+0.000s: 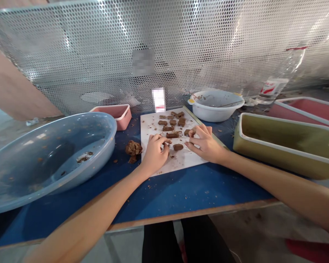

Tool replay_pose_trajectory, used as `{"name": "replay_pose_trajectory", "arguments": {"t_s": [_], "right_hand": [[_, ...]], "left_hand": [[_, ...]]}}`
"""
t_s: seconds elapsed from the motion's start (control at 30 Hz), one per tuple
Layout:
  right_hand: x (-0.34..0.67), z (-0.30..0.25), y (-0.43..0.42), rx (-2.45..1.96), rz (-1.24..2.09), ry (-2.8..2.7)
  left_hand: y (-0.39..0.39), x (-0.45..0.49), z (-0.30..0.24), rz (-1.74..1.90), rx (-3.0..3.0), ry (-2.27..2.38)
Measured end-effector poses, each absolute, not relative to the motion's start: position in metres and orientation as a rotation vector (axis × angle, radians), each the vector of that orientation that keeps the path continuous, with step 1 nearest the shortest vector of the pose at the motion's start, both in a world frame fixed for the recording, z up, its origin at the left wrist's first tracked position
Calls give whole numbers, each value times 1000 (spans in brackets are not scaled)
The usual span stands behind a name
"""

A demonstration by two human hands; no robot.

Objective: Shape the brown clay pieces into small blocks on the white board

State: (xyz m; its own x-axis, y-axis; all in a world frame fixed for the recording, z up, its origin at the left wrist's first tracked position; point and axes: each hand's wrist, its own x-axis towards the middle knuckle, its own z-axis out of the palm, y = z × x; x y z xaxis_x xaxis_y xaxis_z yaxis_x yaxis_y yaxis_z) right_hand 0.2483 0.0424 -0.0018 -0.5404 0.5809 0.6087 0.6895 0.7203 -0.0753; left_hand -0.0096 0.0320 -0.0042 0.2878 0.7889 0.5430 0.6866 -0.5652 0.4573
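On a white sheet (162, 168) lie several small brown clay-like blocks, loosely lined up. One rounded brown block (178, 147) rests on the sheet between my two hands, apart from both. My left hand (155, 152) is at the left of it, fingers bent and thumb a little away from the index finger; nothing shows in its grip. My right hand (204, 144) hovers at the right, thumb and fingers spread. Its fingertips are close to another brown block (187, 132); whether they touch it I cannot tell. Crumbs are scattered around. A crumbly brown lump (133, 148) sits left of the sheet.
A large blue basin (98, 160) stands on the left, a small pink tub (124, 118) behind it. At the back right are a white basin (215, 113) and a plastic bottle (275, 86). An olive tub (279, 146) stands right; perforated metal (98, 54) walls the back.
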Motion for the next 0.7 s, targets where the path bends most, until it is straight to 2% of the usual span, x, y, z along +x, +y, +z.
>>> {"name": "replay_pose_trajectory", "arguments": {"t_s": [0.7], "right_hand": [[253, 2, 40, -966, -107, -2243]], "left_hand": [[32, -10, -5, 1105, 2353, 1400]]}}
